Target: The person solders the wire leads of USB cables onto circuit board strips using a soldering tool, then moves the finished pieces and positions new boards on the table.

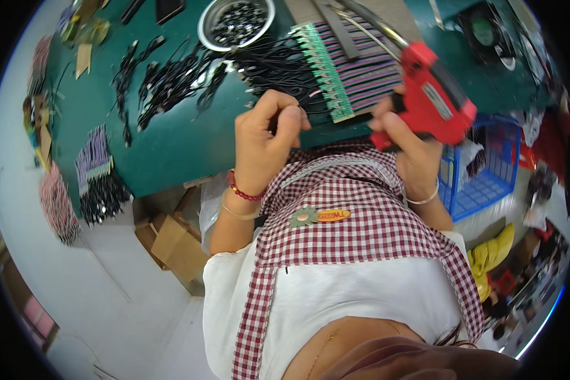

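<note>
**A:** Gun (432,95) gripped in right hand (410,147), up at the table (171,142) edge, nozzle end toward the comb strip (326,73). Red plastic, blocky, grey label on the side. Fingers wrapped tight round the handle, closed all the way.

**B:** And left hand (265,147)? Looks pinched on something.

**A:** Yep, thumb and fingertips pressed together on thin black cords (269,63), right beside the strip's near end. Can't tell how many strands. Strip just between the two hands, touching neither palm.

**B:** Strip material?

**A:** Green toothed bar, rigid-looking, with striped purple and pink bands (364,69) running off behind it. Cords glossy, stringy, fanned out leftward over the green mat.

**B:** Other stuff around?

**A:** Round metal bowl (237,23) full of small dark bits, above the cords. More black bundles (164,82) further left. Blue wire basket (484,174) down right, below the gun. Cardboard (177,244) under the table.
</note>
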A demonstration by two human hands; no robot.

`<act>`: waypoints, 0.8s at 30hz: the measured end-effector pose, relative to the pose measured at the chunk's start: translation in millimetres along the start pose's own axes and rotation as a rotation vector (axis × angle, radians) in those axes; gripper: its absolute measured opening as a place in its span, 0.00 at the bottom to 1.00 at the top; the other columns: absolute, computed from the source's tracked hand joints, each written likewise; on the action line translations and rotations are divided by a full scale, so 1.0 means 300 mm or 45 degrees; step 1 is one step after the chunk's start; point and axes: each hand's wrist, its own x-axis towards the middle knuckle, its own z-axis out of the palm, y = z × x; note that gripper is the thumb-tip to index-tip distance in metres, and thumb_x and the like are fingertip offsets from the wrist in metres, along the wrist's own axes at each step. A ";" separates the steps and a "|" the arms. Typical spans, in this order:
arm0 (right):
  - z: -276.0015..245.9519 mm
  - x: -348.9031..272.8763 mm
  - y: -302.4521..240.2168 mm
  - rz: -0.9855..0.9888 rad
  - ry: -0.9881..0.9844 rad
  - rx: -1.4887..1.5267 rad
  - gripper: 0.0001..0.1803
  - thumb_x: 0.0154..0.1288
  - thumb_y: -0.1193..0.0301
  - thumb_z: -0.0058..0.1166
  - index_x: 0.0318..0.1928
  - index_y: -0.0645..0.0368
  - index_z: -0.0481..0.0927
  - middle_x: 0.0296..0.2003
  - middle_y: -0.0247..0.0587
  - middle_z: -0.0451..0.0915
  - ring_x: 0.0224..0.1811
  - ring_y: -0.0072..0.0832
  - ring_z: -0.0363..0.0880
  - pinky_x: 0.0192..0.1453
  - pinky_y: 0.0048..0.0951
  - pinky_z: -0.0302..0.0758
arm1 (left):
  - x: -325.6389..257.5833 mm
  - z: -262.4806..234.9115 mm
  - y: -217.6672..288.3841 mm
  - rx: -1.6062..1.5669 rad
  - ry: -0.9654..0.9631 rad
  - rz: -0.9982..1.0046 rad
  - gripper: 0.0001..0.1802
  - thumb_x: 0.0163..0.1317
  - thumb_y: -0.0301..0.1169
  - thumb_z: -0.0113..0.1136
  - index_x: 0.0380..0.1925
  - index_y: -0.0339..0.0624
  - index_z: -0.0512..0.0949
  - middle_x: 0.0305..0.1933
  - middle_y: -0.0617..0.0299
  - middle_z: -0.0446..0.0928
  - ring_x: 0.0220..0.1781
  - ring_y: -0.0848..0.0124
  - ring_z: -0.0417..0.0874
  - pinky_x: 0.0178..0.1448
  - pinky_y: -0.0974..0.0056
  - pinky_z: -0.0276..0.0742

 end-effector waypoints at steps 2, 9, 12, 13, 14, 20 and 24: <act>0.013 0.034 0.009 -0.002 -0.088 -0.184 0.11 0.58 0.77 0.58 0.42 0.64 0.76 0.33 0.35 0.79 0.31 0.18 0.76 0.35 0.19 0.72 | -0.010 0.049 0.001 -0.060 -0.112 -0.011 0.06 0.65 0.24 0.46 0.30 0.35 0.70 0.26 0.58 0.77 0.18 0.82 0.71 0.22 0.77 0.66; 0.041 0.048 0.030 -0.095 -0.122 -0.137 0.07 0.57 0.76 0.57 0.37 0.62 0.77 0.32 0.28 0.78 0.32 0.14 0.74 0.35 0.18 0.70 | -0.017 0.100 -0.012 0.064 -0.178 0.003 0.06 0.63 0.23 0.46 0.28 0.34 0.70 0.25 0.58 0.77 0.17 0.82 0.71 0.22 0.76 0.67; 0.044 0.047 0.024 -0.007 -0.132 -0.134 0.06 0.58 0.76 0.57 0.36 0.62 0.77 0.31 0.28 0.77 0.32 0.13 0.73 0.35 0.18 0.70 | -0.020 0.107 -0.013 0.126 -0.173 0.035 0.05 0.62 0.22 0.48 0.27 0.34 0.71 0.26 0.58 0.78 0.19 0.81 0.73 0.23 0.76 0.69; 0.044 0.047 0.025 -0.006 -0.159 -0.141 0.13 0.57 0.79 0.57 0.43 0.63 0.73 0.33 0.32 0.77 0.33 0.16 0.74 0.36 0.18 0.71 | -0.020 0.109 -0.016 0.207 -0.164 0.097 0.04 0.61 0.21 0.49 0.27 0.33 0.71 0.26 0.59 0.78 0.20 0.80 0.74 0.24 0.75 0.70; 0.041 0.046 0.025 -0.006 -0.184 -0.149 0.19 0.56 0.81 0.57 0.49 0.64 0.69 0.34 0.36 0.77 0.34 0.18 0.74 0.36 0.19 0.71 | -0.019 0.112 -0.019 0.287 -0.158 0.160 0.03 0.60 0.21 0.50 0.27 0.33 0.71 0.27 0.59 0.78 0.21 0.80 0.76 0.25 0.75 0.71; 0.045 0.039 0.012 0.031 -0.145 -0.101 0.08 0.56 0.79 0.56 0.38 0.62 0.76 0.31 0.28 0.76 0.32 0.12 0.73 0.34 0.17 0.70 | 0.000 0.118 -0.025 0.156 -0.223 0.188 0.02 0.56 0.20 0.53 0.29 0.32 0.73 0.28 0.60 0.78 0.28 0.77 0.77 0.34 0.73 0.72; 0.033 0.040 0.030 -0.026 -0.185 -0.150 0.08 0.56 0.79 0.56 0.38 0.62 0.76 0.31 0.28 0.77 0.32 0.13 0.74 0.34 0.17 0.71 | 0.027 0.114 -0.009 0.113 -0.237 0.114 0.02 0.53 0.20 0.55 0.28 0.33 0.73 0.27 0.62 0.76 0.30 0.77 0.74 0.36 0.71 0.70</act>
